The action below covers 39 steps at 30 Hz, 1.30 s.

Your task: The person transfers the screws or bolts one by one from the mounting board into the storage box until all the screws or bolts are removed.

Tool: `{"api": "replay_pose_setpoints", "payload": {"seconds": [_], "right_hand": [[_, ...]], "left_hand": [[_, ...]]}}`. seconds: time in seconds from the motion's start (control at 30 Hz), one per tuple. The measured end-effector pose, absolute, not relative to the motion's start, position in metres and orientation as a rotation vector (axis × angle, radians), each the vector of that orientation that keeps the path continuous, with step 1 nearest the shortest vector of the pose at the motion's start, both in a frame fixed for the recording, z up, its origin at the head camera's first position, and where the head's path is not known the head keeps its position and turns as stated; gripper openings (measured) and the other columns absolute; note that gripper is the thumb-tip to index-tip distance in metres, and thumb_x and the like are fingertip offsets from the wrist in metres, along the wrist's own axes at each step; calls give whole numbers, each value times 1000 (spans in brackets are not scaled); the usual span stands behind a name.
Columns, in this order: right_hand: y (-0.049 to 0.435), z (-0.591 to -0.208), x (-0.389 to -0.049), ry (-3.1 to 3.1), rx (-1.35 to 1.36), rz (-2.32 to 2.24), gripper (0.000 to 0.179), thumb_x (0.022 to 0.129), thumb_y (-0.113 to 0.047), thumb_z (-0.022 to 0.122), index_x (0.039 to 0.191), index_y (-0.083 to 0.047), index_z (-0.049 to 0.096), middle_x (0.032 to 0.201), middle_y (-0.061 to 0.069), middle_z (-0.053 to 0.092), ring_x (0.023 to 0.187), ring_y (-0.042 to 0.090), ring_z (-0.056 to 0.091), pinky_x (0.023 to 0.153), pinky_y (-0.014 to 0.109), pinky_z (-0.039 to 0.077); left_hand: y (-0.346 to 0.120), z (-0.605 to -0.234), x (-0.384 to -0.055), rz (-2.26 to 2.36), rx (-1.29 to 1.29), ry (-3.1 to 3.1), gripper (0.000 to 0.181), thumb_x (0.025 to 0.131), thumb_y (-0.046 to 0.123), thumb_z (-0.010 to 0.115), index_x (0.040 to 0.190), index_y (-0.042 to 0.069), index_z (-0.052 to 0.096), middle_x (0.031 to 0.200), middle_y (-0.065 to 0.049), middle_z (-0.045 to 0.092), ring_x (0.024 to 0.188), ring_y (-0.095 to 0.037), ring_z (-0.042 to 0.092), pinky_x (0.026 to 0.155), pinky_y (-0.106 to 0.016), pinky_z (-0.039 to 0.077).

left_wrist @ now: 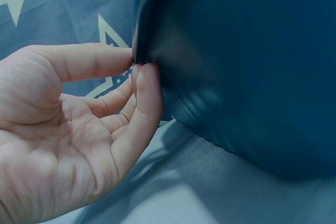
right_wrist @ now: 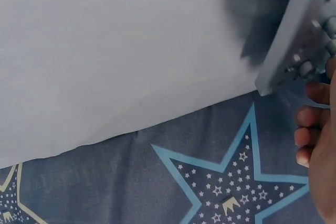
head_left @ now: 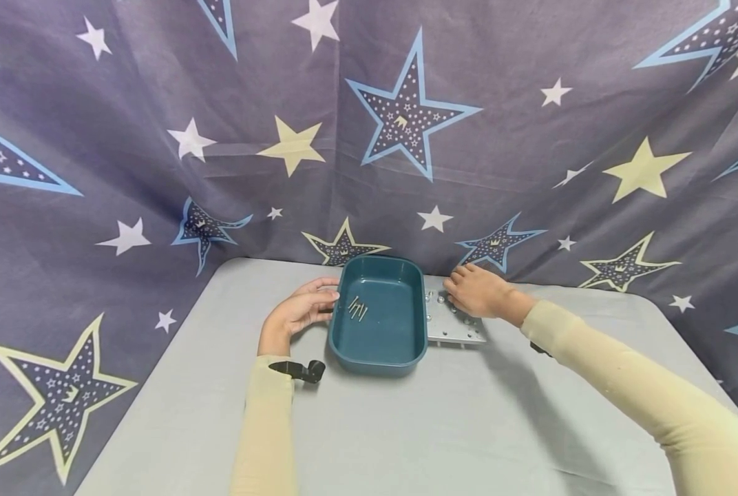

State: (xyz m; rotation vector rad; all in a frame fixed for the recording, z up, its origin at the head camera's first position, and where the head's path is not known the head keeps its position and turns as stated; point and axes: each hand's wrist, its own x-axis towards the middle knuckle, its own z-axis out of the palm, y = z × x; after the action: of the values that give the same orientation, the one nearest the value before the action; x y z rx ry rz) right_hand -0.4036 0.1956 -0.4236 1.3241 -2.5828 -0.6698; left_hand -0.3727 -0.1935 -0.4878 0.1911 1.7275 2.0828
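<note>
A dark teal plastic tub (head_left: pixel 381 337) stands on the table, with several small brass-coloured screws or pins (head_left: pixel 357 309) lying inside it. My left hand (head_left: pixel 301 310) pinches the tub's left rim between thumb and fingers, seen close up in the left wrist view on the tub wall (left_wrist: pixel 236 77). To the tub's right is a silver metal plate (head_left: pixel 456 332) with holes and several small round fittings on top. Over the plate's far right part is my right hand (head_left: pixel 482 293), fingers bent. Its fingertips are mostly cut off in the right wrist view, so whether they hold anything is hidden.
A pale grey cloth covers the table (head_left: pixel 468 427). Behind it hangs a dark curtain (head_left: pixel 270 83) with a star pattern, meeting the table's back edge close behind the tub and plate. The plate stands slightly raised on short legs (head_left: pixel 463 346).
</note>
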Motion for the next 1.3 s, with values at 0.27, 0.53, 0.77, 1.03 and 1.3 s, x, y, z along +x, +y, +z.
{"api": "replay_pose_setpoints", "payload": {"seconds": [0.27,0.53,0.77,1.03,1.3], "right_hand": [[194,-429,-403,-2576,1311,-696,17,103,-24,53,102,-7,58,101,13,67,99,32,60,92,46,49],[189,-433,-404,-2594,1304,-703,10,99,-17,56,103,-8,56,97,13,65,96,32,58,93,47,49],[187,-435,-402,-2643,1272,-684,10,98,-16,56,105,-8,55,98,14,65,97,33,58,94,48,49],[185,-436,-399,-2634,1254,-707,7,99,-14,53,103,-8,55,99,14,66,96,33,59,94,47,49],[186,-436,-395,-2610,1188,-784,6,99,-14,53,101,-9,55,93,14,66,91,33,61,89,45,50]], "left_hand": [[-193,-485,-373,2067,197,1748,54,104,4,50,154,-3,30,112,-2,69,101,-14,67,83,-29,57],[-195,-485,-374,2065,199,1771,52,104,2,49,153,-3,31,110,-1,68,100,-14,67,83,-29,57],[-196,-484,-372,2076,197,1759,54,103,3,50,153,-4,30,109,-1,69,100,-14,68,83,-29,57],[-195,-485,-372,2068,195,1766,54,103,3,51,152,-4,31,108,-1,69,99,-14,68,82,-29,57],[-192,-489,-373,2057,190,1774,53,103,3,50,152,-4,32,111,-3,68,100,-14,67,83,-29,57]]}}
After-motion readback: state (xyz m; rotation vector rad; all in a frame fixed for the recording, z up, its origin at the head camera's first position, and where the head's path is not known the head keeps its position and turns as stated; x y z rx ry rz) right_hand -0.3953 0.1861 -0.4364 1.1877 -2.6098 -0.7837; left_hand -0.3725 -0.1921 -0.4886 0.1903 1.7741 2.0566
